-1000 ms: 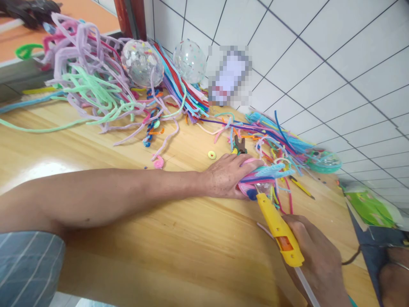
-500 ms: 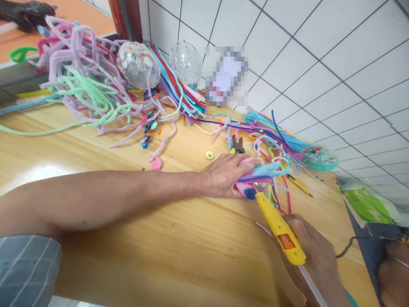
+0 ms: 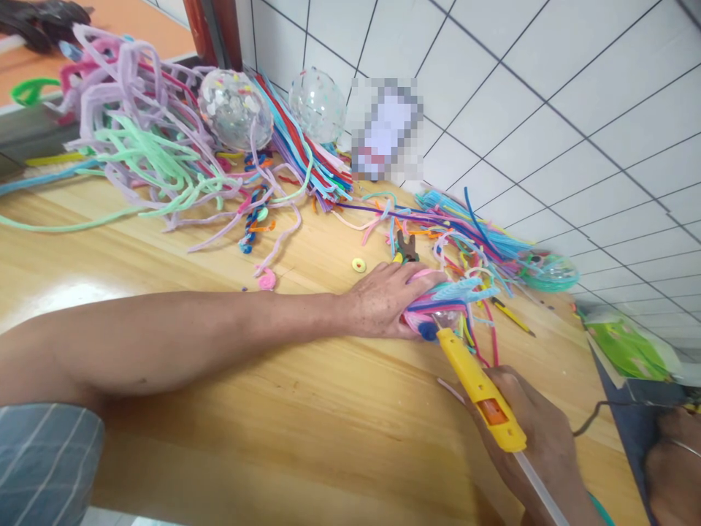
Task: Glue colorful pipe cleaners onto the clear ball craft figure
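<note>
My left hand (image 3: 386, 298) lies on the wooden table (image 3: 285, 409) with its fingers wrapped round a small bundle of pink, purple and light-blue pipe cleaners (image 3: 446, 299). In my right hand (image 3: 534, 438) is a yellow glue gun (image 3: 480, 391), gripped round its handle. The gun's blue nozzle touches the near end of the bundle. A clear glue stick juts out of the gun's back end toward me.
Heaps of coloured pipe cleaners (image 3: 147, 153) and two clear confetti balls (image 3: 235, 109) lie along the tiled wall. Small pliers (image 3: 406, 248), a yellow ring (image 3: 358, 264) and a pink coil (image 3: 266, 278) sit near my left hand. Another person's arm (image 3: 671, 467) shows at the lower right.
The view has drifted slightly; both hands stay in place, the glue gun still against the bundle.
</note>
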Demonstrator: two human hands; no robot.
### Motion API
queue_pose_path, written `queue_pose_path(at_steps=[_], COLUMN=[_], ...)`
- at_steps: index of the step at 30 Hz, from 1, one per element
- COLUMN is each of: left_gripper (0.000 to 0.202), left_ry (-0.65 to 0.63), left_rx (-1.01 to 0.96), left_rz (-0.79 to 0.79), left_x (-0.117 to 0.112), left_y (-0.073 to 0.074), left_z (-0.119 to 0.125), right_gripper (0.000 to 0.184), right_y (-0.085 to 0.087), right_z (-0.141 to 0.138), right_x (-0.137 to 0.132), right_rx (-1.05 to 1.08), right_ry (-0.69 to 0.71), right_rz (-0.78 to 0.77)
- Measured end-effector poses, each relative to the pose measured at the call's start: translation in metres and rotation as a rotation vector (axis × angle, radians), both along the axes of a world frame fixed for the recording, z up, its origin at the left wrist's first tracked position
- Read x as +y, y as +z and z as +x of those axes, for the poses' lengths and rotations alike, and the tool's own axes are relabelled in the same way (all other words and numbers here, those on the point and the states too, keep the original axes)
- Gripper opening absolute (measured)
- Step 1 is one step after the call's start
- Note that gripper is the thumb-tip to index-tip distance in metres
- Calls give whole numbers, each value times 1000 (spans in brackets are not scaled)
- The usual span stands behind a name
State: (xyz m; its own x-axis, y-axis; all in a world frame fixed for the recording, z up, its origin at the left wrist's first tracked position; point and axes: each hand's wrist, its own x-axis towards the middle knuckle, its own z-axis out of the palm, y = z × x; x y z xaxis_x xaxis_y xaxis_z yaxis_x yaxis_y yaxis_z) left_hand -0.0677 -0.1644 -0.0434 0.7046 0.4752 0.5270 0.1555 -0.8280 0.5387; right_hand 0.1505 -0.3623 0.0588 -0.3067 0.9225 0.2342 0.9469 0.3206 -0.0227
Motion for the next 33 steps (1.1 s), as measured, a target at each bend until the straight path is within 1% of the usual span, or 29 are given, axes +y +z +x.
queue_pose_path(at_steps=[3, 6, 8, 11, 16, 20, 22, 26, 30, 33], left_gripper=[89, 88, 88, 90, 88, 90, 89, 88, 89, 89], left_ry=[-4, -7, -4, -2, -10, -8, -2, 3, 5, 0], left_rx=[3, 10, 11, 5, -8, -5, 0, -4, 0, 2], left_rz=[-9, -13, -8, 5, 7, 11, 7, 3, 2, 8], left_x=[0, 0, 0, 0, 0, 0, 0, 0, -1, -1], left_y=[1, 2, 1, 1, -1, -1, -1, -1, 0, 1], left_z=[-1, -1, -1, -1, -1, 0, 0, 0, 0, 0], right_gripper=[5, 10, 10, 8, 7, 7, 8, 12, 10, 12], right_y=[-2, -2, -2, 0, 1, 2, 2, 0, -1, -2], right_z=[-3, -7, -7, -5, -1, -4, -8, -13, -14, -14], right_x=[-1, -2, -2, -1, 0, -1, -2, -4, -3, -4], right_rx=[28, 42, 48, 62, 74, 76, 67, 100, 104, 99], right_ry=[-42, -140, -133, -77, -97, -87, -116, -214, -174, -215], right_rz=[-17, -37, -45, -43, -51, -57, -64, -22, -78, -57])
